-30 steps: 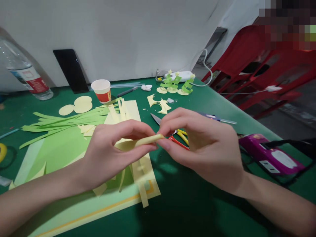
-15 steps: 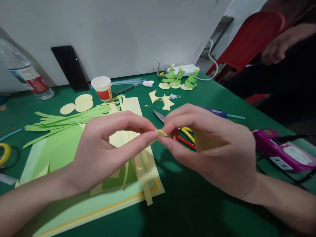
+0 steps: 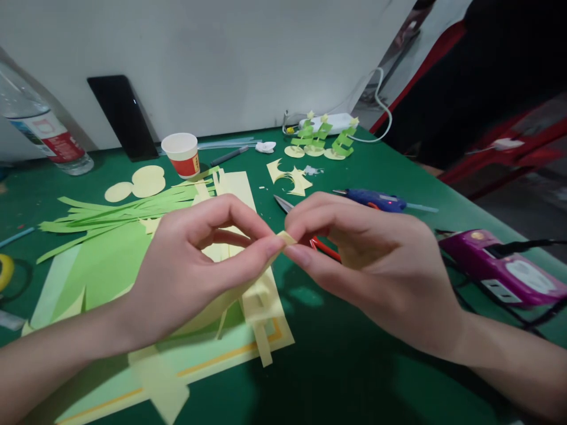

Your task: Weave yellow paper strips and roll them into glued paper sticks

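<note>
The pale-yellow paper strip is held at the middle of the view, raised above the green table; its small visible tip is gripped from both sides. At the far left, a water bottle is seen upright; green paper strips are spread in a fringe; a smartphone is leaned against the wall; behind the fringe, pale paper circles are laid beside a paper cup. By the left hand, the strip is pinched, thumb and forefinger clamped on it; the scissors are partly hidden by the right hand, whose thumb and forefinger are likewise closed on the strip's tip; beyond them, paper trees are stood on pale discs; farther right, a blue glue gun and a purple electrical box are placed.
</note>
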Demonstrator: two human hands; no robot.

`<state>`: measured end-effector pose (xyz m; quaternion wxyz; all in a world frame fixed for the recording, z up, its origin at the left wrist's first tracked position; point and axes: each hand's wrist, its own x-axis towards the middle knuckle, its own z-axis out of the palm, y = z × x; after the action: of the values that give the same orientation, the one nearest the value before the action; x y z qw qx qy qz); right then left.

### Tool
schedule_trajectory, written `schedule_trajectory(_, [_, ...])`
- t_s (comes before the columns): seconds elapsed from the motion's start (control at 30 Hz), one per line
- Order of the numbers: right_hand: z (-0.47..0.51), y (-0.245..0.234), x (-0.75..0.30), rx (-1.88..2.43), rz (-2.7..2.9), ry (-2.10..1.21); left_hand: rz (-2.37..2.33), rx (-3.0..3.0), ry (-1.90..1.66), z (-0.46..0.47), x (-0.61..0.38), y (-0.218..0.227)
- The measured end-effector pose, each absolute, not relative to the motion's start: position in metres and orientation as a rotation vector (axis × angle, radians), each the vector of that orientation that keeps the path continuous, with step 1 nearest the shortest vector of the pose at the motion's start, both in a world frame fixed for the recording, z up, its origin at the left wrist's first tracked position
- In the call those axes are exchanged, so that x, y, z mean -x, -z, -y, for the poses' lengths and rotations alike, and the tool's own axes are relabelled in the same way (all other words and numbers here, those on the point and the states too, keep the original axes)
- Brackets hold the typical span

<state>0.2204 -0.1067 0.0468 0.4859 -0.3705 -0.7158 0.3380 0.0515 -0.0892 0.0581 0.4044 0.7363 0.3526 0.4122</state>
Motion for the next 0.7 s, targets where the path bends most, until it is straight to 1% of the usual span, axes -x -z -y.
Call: schedule_trajectory(0.7, [0.107,-0.0457,-0.221,0.978,1.705,-0.932,-0.863,-1.795,-1.011,0.086,-0.0498,-0.0543])
